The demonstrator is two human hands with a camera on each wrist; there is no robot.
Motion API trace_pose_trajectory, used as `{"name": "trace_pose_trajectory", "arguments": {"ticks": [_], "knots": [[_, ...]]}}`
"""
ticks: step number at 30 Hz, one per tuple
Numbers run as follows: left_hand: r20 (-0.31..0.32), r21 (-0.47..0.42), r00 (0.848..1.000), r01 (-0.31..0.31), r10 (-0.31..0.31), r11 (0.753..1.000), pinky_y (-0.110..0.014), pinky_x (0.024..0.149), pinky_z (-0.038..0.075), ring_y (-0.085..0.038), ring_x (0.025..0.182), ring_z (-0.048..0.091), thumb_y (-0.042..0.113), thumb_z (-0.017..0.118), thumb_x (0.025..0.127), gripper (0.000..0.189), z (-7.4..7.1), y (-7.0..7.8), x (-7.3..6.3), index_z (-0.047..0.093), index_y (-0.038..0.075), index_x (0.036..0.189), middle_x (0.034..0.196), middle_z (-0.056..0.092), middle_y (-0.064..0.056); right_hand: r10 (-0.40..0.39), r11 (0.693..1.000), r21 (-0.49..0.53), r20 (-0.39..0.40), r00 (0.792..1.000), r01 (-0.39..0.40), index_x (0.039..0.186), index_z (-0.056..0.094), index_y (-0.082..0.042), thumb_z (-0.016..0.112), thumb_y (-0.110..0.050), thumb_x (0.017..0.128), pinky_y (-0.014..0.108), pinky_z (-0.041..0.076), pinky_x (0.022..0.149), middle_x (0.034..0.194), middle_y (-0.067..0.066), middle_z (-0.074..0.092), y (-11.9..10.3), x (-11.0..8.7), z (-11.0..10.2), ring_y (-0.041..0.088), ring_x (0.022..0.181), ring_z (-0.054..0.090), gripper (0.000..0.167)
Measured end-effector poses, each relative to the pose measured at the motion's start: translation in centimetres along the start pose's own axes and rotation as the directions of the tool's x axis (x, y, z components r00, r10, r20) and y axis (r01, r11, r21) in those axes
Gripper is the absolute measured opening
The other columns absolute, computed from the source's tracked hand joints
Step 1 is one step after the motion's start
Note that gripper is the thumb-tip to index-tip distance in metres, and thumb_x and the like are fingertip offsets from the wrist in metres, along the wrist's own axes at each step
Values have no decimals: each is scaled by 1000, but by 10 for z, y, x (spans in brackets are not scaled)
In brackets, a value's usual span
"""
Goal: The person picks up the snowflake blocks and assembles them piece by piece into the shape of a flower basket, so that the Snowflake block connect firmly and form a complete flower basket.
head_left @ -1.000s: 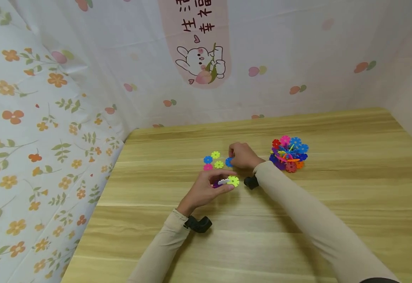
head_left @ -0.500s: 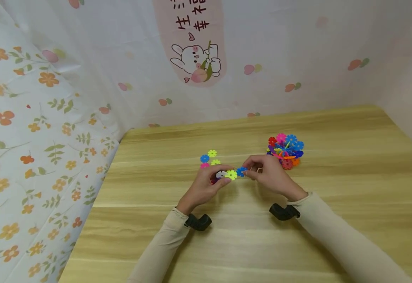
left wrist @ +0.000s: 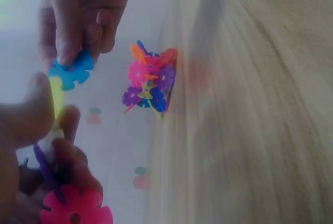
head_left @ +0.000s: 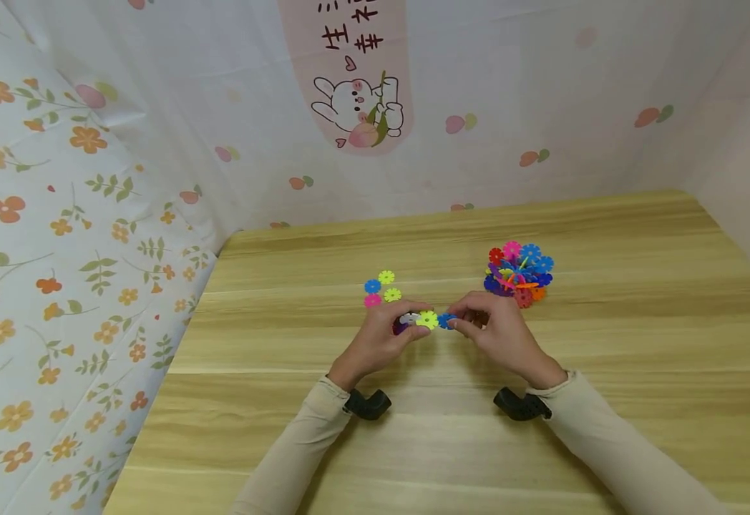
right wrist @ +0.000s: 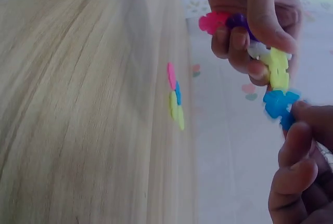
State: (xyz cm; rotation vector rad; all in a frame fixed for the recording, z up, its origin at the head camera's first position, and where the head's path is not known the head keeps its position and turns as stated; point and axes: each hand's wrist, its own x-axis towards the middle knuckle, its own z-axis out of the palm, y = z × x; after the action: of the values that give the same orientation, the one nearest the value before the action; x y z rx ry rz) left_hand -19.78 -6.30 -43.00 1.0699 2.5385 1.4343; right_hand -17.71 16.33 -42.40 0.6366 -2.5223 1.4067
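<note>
My left hand (head_left: 384,332) grips a short chain of notched plastic snowflake discs above the table. In the right wrist view the chain runs from a pink disc (right wrist: 212,22) through a purple disc (right wrist: 238,22) and a white disc (right wrist: 257,51) to a yellow disc (right wrist: 279,68) at its end. My right hand (head_left: 500,332) pinches a blue disc (head_left: 446,321) between thumb and fingers. The blue disc's edge meets the edge of the yellow one, and the two stand at an angle to each other. Left fingers partly cover the white and purple discs.
Beyond the left hand lie several loose discs: a blue disc (head_left: 373,286), a pink disc (head_left: 372,301) and two yellow ones. A many-coloured cluster of joined discs (head_left: 518,275) stands at the back right of the wooden table (head_left: 285,286). Patterned cloth (head_left: 220,107) hangs behind.
My right hand took the blue disc from among the loose discs and brought it nearer, against the yellow end of the chain. The left hand kept its grip and shifted slightly.
</note>
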Motion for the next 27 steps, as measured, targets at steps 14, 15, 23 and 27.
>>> {"name": "trace_pose_trajectory", "arguments": {"ticks": [14,15,23,27], "knots": [[-80,-103,995,46,-54,994,-18,53,36,-4,62,41,9,68,92,23,6,0,-4,71,3,114,87,65,-6,-108,992,58,-105,989,114,84,74,-8,76,8,80,22,49,54,77,-2,67,-9,1,14,8,63,56,17],[-76,-109,995,57,-65,992,-18,53,36,-4,61,41,9,68,93,22,5,1,-3,71,3,114,86,64,-6,-109,991,63,-103,989,116,84,74,-7,76,8,80,22,49,54,78,-1,68,-9,2,15,8,63,56,16],[84,-133,984,169,-159,977,-20,57,45,-30,68,61,16,62,98,27,-16,-1,-3,66,7,124,88,69,-17,50,981,175,181,982,-82,94,75,-8,72,-6,90,30,52,54,74,10,66,0,24,4,20,58,58,6],[61,-132,979,200,-193,971,-21,57,47,-40,73,64,19,61,99,27,-29,-3,-4,65,8,123,87,70,-17,156,936,246,349,924,-251,102,73,-9,67,-21,95,33,51,56,82,18,65,9,43,4,25,64,57,15]]}}
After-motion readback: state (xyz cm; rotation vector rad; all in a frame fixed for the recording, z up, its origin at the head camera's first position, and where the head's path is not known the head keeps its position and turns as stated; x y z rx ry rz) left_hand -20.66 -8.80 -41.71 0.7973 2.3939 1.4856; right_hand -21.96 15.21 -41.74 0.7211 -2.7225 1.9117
